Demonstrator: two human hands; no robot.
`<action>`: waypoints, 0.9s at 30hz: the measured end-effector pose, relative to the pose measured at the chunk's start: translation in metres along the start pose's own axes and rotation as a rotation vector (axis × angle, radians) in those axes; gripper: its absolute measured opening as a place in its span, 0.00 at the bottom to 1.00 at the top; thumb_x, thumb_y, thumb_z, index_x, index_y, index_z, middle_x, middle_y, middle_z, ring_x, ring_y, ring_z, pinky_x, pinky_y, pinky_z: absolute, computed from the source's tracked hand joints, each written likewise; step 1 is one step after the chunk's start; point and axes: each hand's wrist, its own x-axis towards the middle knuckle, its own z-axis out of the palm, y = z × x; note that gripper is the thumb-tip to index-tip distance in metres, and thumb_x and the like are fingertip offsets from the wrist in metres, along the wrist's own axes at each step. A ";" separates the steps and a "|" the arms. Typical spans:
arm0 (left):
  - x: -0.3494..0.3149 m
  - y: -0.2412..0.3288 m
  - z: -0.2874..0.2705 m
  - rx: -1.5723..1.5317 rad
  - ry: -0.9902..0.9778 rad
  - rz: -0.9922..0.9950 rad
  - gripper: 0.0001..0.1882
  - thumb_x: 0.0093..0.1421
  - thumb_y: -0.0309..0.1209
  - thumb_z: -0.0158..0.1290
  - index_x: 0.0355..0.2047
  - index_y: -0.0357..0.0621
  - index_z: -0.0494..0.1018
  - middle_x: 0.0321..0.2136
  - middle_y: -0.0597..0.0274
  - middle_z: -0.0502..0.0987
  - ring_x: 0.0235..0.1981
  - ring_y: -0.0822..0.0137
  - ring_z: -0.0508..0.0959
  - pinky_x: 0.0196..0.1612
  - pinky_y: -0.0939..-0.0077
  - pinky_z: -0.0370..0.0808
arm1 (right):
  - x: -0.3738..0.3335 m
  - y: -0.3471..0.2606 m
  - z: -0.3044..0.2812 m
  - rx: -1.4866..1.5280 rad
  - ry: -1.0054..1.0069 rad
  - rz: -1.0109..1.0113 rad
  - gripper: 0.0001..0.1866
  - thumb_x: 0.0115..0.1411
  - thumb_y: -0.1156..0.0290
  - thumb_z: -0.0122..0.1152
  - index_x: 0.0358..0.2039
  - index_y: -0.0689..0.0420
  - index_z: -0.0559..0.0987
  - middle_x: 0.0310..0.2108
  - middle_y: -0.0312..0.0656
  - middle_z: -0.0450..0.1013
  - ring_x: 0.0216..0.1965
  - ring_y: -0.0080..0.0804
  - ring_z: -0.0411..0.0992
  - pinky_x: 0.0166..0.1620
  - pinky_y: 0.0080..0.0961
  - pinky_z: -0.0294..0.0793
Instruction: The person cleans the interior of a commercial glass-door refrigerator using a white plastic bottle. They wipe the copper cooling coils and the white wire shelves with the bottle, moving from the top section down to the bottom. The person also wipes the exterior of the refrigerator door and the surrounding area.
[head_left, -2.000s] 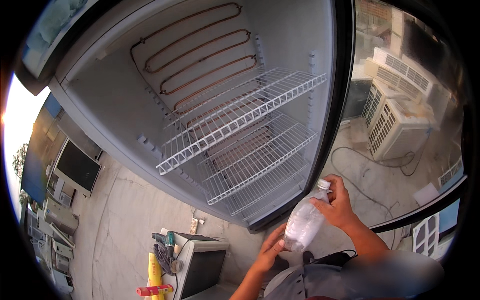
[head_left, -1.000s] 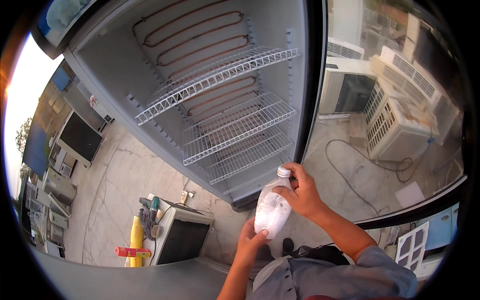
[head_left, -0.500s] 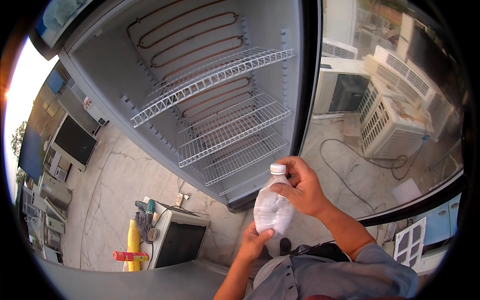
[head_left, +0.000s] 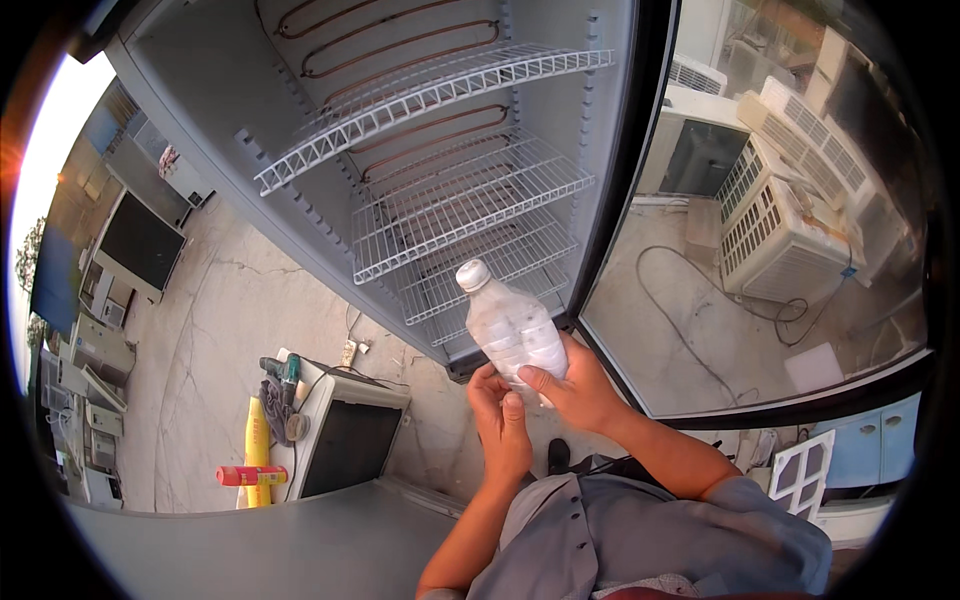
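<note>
My right hand [head_left: 583,388] is wrapped round the lower part of a dented clear plastic bottle [head_left: 512,322]. White stuff fills much of the bottle, and its white cap is on. It leans with the cap up and to the left. Just below the bottle's base, my left hand [head_left: 502,422] has its thumb and fingers apart and slightly curled; whether it touches the bottle I cannot tell. Ahead stands an open upright display fridge [head_left: 215,150] with white wire shelves [head_left: 475,232] and copper tubing along the back wall.
The glass fridge door [head_left: 625,290] stands open at right, with air conditioner units [head_left: 790,235] seen through it. At left, a drill [head_left: 283,370] lies on a dark-fronted appliance [head_left: 352,445], beside a yellow tube [head_left: 257,440] and a red can [head_left: 250,476]. A cracked floor [head_left: 230,300] extends beyond.
The bottle has tipped to the left. My right hand has shifted from the bottle's neck to its lower part, and my left hand has come off its base. The view has shifted slightly.
</note>
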 end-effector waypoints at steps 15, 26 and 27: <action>-0.008 -0.038 -0.017 -0.724 -0.019 -0.384 0.30 0.65 0.50 0.55 0.57 0.39 0.66 0.48 0.49 0.77 0.49 0.55 0.79 0.53 0.59 0.76 | -0.055 0.071 -0.004 0.203 -0.270 0.438 0.24 0.58 0.61 0.73 0.48 0.65 0.76 0.42 0.40 0.77 0.43 0.24 0.75 0.46 0.25 0.75; 0.001 -0.032 -0.016 -0.952 -0.233 -0.384 0.37 0.59 0.40 0.60 0.65 0.50 0.57 0.59 0.41 0.69 0.60 0.43 0.71 0.60 0.47 0.72 | -0.059 0.072 -0.008 0.098 -0.195 0.389 0.17 0.63 0.66 0.67 0.45 0.66 0.78 0.38 0.39 0.78 0.39 0.22 0.75 0.42 0.24 0.75; 0.004 -0.030 -0.017 -0.938 -0.226 -0.388 0.38 0.58 0.41 0.61 0.65 0.51 0.57 0.58 0.42 0.69 0.60 0.43 0.71 0.60 0.46 0.71 | -0.057 0.071 -0.006 0.108 -0.186 0.382 0.17 0.63 0.66 0.67 0.45 0.66 0.78 0.38 0.39 0.78 0.39 0.22 0.75 0.42 0.24 0.75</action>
